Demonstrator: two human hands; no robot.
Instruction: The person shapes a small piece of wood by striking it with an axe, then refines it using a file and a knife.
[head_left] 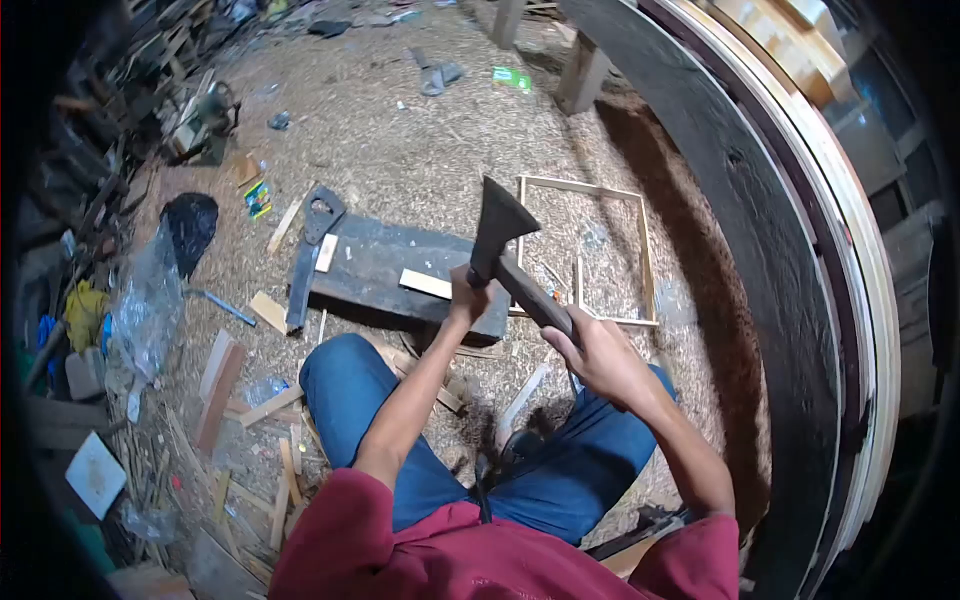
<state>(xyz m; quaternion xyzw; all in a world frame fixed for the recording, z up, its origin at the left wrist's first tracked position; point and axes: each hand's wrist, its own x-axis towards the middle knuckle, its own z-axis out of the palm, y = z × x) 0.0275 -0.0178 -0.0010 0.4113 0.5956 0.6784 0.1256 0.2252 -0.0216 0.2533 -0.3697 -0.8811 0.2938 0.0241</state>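
An axe (503, 228) with a dark, flared metal head and a wooden handle is raised in front of me, its blade pointing up and away. My right hand (603, 358) is wrapped around the lower handle. Closed at the back of the axe head is my left hand (472, 296); the head partly covers its fingers. Just left of that hand, a pale wood strip (425, 284) lies on a thick dark timber block (385, 257). A handsaw (305, 265) leans against the block's left end, with a short wood piece (326, 253) beside it.
A thin rectangular wooden frame (648, 255) lies beyond the right hand. Wood offcuts (222, 385) and sticks litter the left side, near clear plastic (150, 310) and a black bag (190, 228). A long dark beam (760, 210) runs along the right. Shavings cover the ground.
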